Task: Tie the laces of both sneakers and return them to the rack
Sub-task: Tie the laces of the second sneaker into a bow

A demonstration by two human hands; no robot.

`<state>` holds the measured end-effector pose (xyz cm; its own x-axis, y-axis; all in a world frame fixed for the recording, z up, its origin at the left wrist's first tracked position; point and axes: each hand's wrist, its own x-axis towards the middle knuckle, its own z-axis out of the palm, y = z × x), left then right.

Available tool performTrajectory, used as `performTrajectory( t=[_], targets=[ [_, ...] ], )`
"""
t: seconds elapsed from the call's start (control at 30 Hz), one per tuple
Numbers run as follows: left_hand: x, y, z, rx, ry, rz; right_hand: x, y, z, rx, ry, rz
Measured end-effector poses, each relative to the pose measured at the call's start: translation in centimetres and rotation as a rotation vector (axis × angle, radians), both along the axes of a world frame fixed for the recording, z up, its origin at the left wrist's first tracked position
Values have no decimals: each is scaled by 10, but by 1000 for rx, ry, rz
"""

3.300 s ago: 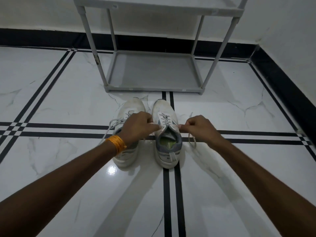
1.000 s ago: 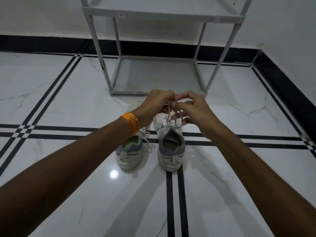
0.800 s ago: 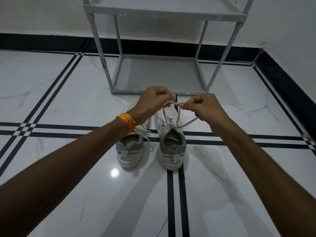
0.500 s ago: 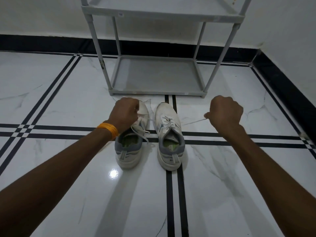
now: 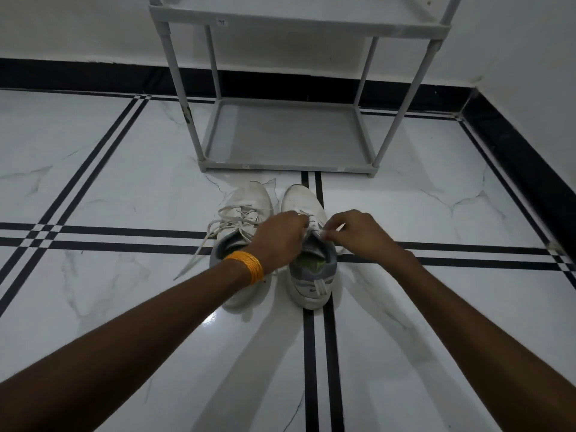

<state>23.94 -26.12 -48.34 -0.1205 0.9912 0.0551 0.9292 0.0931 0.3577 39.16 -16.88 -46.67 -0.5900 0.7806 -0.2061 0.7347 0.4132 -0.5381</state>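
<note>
Both hands meet over the right sneaker (image 5: 307,244), at its tongue. Left hand (image 5: 279,241) and right hand (image 5: 358,236) each have fingers pressed together on its lace (image 5: 307,218); knot state not discernible under the hands. Left sneaker (image 5: 246,213) sits just left of the grip, touching or nearly touching its pair; its loose lace (image 5: 199,247) trails left onto the floor (image 5: 124,188). An orange band (image 5: 247,266) circles the left wrist. Floor: glossy white marble tile, black double lines. Beyond the grip, close to the toes, stands the grey rack (image 5: 290,135). White wall (image 5: 78,26), black skirting behind.
</note>
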Motion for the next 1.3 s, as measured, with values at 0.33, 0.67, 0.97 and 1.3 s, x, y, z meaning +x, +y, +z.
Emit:
performTrajectory(
  t=[0.33, 0.67, 0.97, 1.3],
  targets=[
    [-12, 3, -7, 30, -78, -10, -8, -8, -7, 191, -8, 27],
    [-18, -4, -8, 20, -28, -28, -3, -9, -17, 209, -124, 93],
    [-27, -11, -6, -17, 70, 75, 3, 0, -13, 94, -101, 6],
    [-23, -12, 24, 6, -1021, 295, -5, -11, 8, -641, 681, -230]
  ],
)
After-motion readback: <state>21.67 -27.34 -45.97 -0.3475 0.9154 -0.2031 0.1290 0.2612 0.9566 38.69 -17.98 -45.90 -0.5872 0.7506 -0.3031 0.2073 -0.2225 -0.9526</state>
